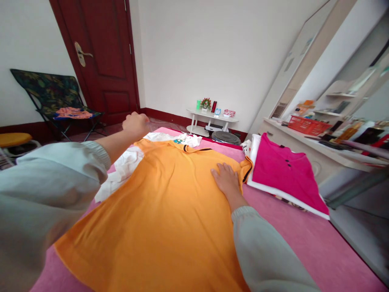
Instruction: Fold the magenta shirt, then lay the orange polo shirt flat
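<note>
An orange T-shirt (170, 194) with dark trim at the neck and sleeve lies spread over the pink bed cover (291, 239). My right hand (227, 180) rests flat on its upper right part, fingers extended and close to the right sleeve. Beyond the shirt's left sleeve, my left hand (135, 125) is raised with its fingers curled. Those fingertips are turned away, so whether cloth is between them is hidden. White clothing (124, 164) lies crumpled along the shirt's left side and past its collar.
Folded clothes with a magenta top (285, 170) uppermost lie at the right. A dresser (346, 160) carrying a red basket (308, 125) and bottles borders the bed's right side. Behind stands a small white table (212, 114); a folding chair (57, 95) is at the left.
</note>
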{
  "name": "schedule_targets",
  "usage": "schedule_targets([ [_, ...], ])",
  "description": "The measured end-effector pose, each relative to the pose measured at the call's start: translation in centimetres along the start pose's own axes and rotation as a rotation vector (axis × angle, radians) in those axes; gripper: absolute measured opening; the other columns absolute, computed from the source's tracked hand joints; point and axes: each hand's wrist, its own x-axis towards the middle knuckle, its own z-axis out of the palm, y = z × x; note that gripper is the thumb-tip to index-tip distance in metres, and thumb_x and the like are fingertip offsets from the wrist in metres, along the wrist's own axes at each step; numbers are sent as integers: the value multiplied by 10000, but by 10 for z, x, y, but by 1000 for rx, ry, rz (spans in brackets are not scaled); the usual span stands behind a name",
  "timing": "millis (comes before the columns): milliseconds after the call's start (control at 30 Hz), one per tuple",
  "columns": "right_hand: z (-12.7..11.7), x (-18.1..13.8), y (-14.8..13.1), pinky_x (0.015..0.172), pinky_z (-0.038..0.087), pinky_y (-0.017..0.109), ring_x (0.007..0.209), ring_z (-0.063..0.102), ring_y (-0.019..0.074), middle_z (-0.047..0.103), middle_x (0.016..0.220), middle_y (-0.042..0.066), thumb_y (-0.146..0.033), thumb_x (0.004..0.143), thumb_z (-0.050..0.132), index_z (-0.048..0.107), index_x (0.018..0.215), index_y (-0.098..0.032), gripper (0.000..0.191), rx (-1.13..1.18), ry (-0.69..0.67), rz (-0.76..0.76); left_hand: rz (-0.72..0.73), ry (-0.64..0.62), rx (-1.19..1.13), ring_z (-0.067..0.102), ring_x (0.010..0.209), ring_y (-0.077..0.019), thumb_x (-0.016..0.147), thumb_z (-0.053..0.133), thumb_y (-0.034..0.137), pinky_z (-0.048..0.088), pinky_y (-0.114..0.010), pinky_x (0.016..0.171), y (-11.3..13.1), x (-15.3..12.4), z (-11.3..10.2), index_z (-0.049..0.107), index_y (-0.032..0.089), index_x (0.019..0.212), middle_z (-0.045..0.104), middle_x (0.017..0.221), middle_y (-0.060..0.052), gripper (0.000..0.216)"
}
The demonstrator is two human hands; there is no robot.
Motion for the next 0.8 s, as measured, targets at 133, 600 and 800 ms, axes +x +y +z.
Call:
schedule_targets([
  [133,0,-1,0,1062,214,515,1332,267,258,345,1456,88,-486,903,288,410,1359,-216,544,-5,4,-8,424,-141,-145,575,1038,-223,812,500,263,437,-322,938,29,-58,25,677,205,1000,626,1107,-62,265],
  [600,1,0,2,1068,220,513,1328,290,254,374,1445,87,-487,896,309,432,1346,-210,543,9,22,-16,650,-445,-70,240,1368,-249,910,375,419,189,-372,1123,94,-58,119,356,124,1386,255,1495,-138,560],
  [800,2,1,3,1076,214,507,1334,285,250,373,1447,85,-485,892,323,433,1346,-210,542,38,17,-6,442,-447,-2,158,1388,-338,904,356,478,183,-550,1076,105,-62,122,314,118,1407,180,1507,-208,620],
])
